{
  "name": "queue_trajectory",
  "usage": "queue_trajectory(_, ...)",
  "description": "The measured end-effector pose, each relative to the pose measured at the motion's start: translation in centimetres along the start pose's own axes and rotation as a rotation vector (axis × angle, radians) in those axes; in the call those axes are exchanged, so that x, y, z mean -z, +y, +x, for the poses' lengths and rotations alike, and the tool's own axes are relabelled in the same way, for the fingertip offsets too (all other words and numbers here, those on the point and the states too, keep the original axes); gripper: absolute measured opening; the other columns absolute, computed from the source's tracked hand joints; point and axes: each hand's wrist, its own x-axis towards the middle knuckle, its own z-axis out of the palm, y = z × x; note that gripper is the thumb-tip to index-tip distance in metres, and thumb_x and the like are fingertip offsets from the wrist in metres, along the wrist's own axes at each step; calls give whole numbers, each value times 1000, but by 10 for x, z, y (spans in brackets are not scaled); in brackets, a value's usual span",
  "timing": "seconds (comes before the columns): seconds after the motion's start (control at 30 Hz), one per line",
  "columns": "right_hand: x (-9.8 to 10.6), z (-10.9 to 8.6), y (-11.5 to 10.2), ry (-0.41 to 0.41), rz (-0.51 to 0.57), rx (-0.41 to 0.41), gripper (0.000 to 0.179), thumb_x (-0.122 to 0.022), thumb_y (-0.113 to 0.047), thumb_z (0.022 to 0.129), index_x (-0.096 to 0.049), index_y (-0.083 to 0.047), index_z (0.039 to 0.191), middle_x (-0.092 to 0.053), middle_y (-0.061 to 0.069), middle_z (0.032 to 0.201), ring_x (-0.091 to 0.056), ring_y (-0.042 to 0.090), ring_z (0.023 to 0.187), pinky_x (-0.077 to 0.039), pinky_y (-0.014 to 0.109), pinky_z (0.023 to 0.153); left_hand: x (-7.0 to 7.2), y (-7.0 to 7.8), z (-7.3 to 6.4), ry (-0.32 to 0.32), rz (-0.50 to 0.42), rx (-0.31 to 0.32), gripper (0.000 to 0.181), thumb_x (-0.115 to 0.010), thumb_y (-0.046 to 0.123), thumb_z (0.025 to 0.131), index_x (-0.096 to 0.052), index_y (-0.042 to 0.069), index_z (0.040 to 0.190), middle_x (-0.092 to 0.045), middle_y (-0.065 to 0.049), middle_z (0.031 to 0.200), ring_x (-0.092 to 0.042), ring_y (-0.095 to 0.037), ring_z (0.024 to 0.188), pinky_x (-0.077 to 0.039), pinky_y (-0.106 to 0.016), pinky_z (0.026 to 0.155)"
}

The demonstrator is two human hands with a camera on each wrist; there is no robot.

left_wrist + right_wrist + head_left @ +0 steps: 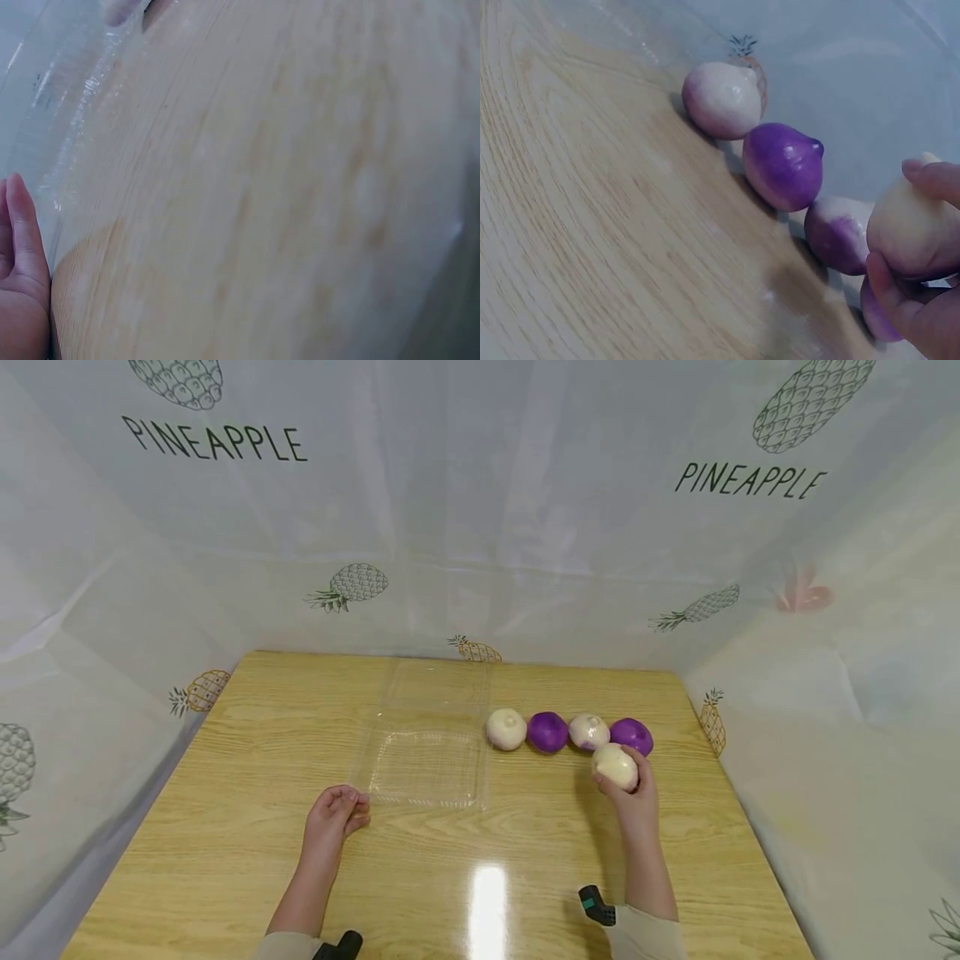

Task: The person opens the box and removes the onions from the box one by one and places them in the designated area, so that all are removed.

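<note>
My right hand (636, 789) grips a pale, glossy onion (615, 767), thumb on the near side and fingers round the far side. In the right wrist view this onion (915, 225) hides part of the row behind it. The row holds a white onion (506, 729), a purple onion (547, 732), a white onion with a purple patch (588, 732) and another purple onion (632, 737). My left hand (335, 817) pinches the near left corner of a clear plastic container (427, 768), whose hinged lid (437, 685) lies open flat behind it.
Everything lies on a wood-grain table (255, 760). A pale curtain (480, 527) printed with pineapples hangs round its back and sides. A bright light reflection (487, 910) shows on the near tabletop.
</note>
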Motion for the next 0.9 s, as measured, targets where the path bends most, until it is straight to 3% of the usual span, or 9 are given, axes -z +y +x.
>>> queue_trajectory(0.2, 9, 0, 7, 71, 3, -24, 73, -73, 10, 80, -43, -17, 142, -39, 3, 137, -43, 16, 116, -50, 15, 78, 1, -2, -1, -16, 6, -26, 20, -60, 19, 99, -50, 2, 105, -68, -4, 93, -64, -14, 84, -58, -29, 73)
queue_trajectory(0.43, 17, 1, 17, 171, -36, -17, 88, -76, 7, 79, -32, -21, 150, -37, 7, 143, -42, 19, 121, -42, 15, 83, 0, 0, -1, -16, 2, -30, 20, -59, 20, 99, -51, 2, 104, -68, -2, 91, -64, -14, 83, -58, -28, 73)
queue_trajectory(0.63, 23, 4, 20, 238, 12, -22, 90, -75, 3, 82, -26, -24, 152, -33, 9, 147, -39, 24, 128, -42, 14, 87, 1, 0, -1, -18, 7, -35, 20, -59, 18, 99, -50, 1, 105, -68, -3, 91, -64, -14, 82, -58, -29, 72)
queue_trajectory(0.9, 37, 16, 21, 259, 53, -24, 88, -74, -4, 86, -20, -23, 153, -28, 11, 152, -35, 23, 134, -43, 16, 95, 0, 0, -1, -18, 5, -28, 24, -60, 20, 99, -49, -1, 107, -67, -4, 92, -64, -15, 84, -58, -29, 74)
